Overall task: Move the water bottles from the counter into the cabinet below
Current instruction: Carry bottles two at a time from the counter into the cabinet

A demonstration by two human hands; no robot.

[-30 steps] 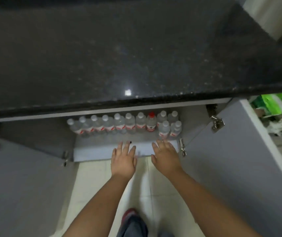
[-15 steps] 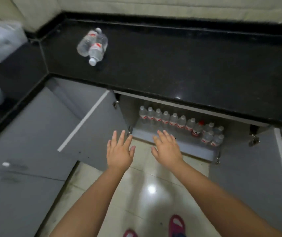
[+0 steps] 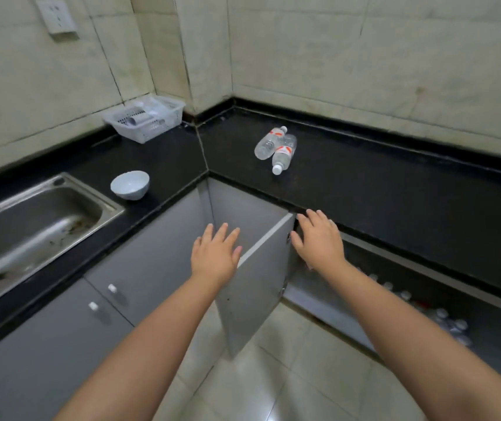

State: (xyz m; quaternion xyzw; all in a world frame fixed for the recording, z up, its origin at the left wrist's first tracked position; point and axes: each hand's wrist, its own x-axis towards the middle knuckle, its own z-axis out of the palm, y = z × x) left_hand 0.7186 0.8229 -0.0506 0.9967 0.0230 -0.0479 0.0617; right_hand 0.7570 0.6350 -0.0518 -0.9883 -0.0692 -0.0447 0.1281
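Two clear water bottles [image 3: 276, 148] with red-and-white labels lie on their sides, touching, on the black counter [image 3: 395, 189] near the corner. Below the counter the cabinet [image 3: 319, 299] stands with its grey left door [image 3: 252, 278] swung out. Several bottles [image 3: 446, 320] show dimly inside it, at the lower right. My left hand [image 3: 215, 256] hovers with fingers spread in front of the door's outer face. My right hand [image 3: 318, 238], fingers straight, is at the door's top edge just under the counter rim. Both hands hold nothing.
A steel sink [image 3: 27, 226] is set into the counter at the left. A white bowl [image 3: 130, 185] stands beside it, and a white plastic basket [image 3: 144, 118] sits against the wall. Closed grey doors with white knobs [image 3: 111, 288] lie below the sink. Pale floor tiles [image 3: 273, 375] are underfoot.
The view has lifted from the cabinet's inside to the counter corner. Both empty hands have risen from the cabinet floor edge to the height of the open door's top.
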